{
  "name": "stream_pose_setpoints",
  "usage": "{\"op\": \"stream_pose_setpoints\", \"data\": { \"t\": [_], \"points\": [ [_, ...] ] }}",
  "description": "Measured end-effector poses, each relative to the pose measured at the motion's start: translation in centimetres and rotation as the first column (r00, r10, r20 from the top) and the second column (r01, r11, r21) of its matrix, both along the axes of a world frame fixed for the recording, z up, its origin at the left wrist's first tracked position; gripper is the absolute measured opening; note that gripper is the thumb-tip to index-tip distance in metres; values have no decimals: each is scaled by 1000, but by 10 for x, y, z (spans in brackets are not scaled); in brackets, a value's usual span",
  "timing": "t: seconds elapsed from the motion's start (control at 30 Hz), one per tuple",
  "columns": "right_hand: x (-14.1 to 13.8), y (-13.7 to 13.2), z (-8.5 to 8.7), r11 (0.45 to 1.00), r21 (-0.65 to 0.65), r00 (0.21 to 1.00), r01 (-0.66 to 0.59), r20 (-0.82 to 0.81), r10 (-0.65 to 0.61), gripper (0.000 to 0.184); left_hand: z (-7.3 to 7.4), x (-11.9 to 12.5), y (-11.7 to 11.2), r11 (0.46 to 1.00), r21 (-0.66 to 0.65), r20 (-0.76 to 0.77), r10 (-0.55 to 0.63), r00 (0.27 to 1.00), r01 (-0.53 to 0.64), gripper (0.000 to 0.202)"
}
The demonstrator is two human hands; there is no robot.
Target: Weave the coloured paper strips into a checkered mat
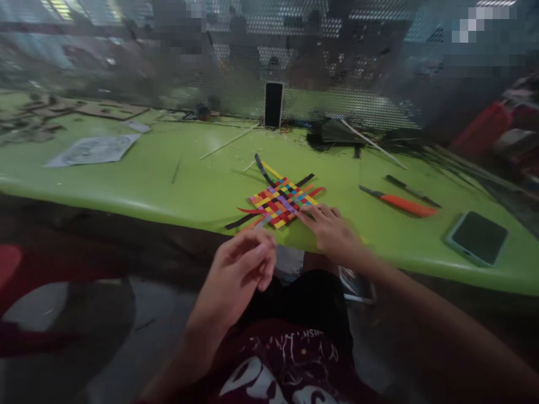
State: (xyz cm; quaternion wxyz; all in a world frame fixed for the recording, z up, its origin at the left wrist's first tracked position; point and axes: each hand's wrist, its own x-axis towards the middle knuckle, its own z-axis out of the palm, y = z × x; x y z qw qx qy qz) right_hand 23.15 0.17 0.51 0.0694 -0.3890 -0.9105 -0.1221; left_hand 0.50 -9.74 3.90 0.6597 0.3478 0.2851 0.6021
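Note:
A colourful woven mat of paper-like strips lies near the front edge of the green table. Loose strip ends in black, red, orange and yellow stick out around it. My right hand rests at the mat's right corner, its fingers stretched out and the fingertips touching the weave. In front of the near left side, at the table edge, my left hand is raised with its fingers curled together. An orange strip end passes behind its fingers; whether they grip anything is hidden.
An orange-handled knife and a dark knife-like tool lie to the right, near a phone. Another phone stands upright against the mesh. A printed sheet and cardboard scraps lie left; thin sticks lie behind.

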Motion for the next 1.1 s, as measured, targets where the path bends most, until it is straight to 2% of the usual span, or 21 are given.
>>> {"op": "stream_pose_setpoints", "data": {
  "t": [0.1,0.17,0.37,0.43,0.5,0.53,0.57,0.6,0.63,0.67,0.73,0.8,0.83,0.9,0.97,1.03,1.07,1.1],
  "points": [
    [1,3,-2,1000,23,1000,-12,-10,12,59,-7,8,9,983,-182,143,11,990,15,19],
    [1,4,-3,999,34,1000,-20,-19,21,61,-10,12,13,969,-242,193,7,981,41,22],
    [1,6,-4,999,32,999,-32,-29,33,63,-4,13,11,965,-259,179,3,984,44,24],
    [1,6,-4,999,36,999,-29,-18,30,63,-12,12,7,971,-239,109,10,994,17,27],
    [2,6,-3,999,41,1000,-27,-13,28,62,-36,7,1,978,-205,-60,30,998,-41,33],
    [2,6,-4,999,39,1000,-28,-11,28,63,-54,1,-2,978,-192,-211,41,977,-83,34],
    [2,5,-4,999,33,1000,-29,-10,29,64,-76,-7,-4,979,-174,-396,28,918,-105,35],
    [3,5,-4,999,28,1000,-29,-11,29,66,-100,-17,-5,979,-153,-600,13,800,-131,36],
    [3,5,-5,999,23,1000,-27,-9,28,66,-125,-29,-4,978,-127,-777,5,629,-164,37],
    [3,5,-5,1000,21,1000,-24,-5,24,66,-149,-42,-1,975,-134,-834,-16,552,-175,37],
    [3,4,-4,999,28,1000,-16,1,16,65,-189,-63,9,968,-149,-891,-43,452,-202,25],
    [2,3,-2,999,36,1000,-24,15,23,64,-215,-73,20,966,-133,-933,-46,358,-221,25],
    [1,2,-1,999,39,999,-32,24,31,63,-222,-73,24,968,-123,-949,-51,312,-217,30],
    [-1,2,1,998,45,998,-45,44,43,61,-225,-62,24,980,-102,-971,-60,233,-172,40],
    [-1,2,3,997,52,996,-59,70,55,59,-210,-45,15,995,-83,-980,-73,187,-48,44],
    [-1,1,3,995,69,993,-79,92,72,56,-177,-29,-1,984,-47,-979,-79,187,169,37],
    [-1,2,3,993,81,992,-87,101,78,55,-154,-24,-8,954,-18,-975,-83,206,301,35],
    [-1,2,3,991,93,991,-92,107,82,55,-129,-20,-13,890,35,-968,-83,236,454,32]
  ]
}}
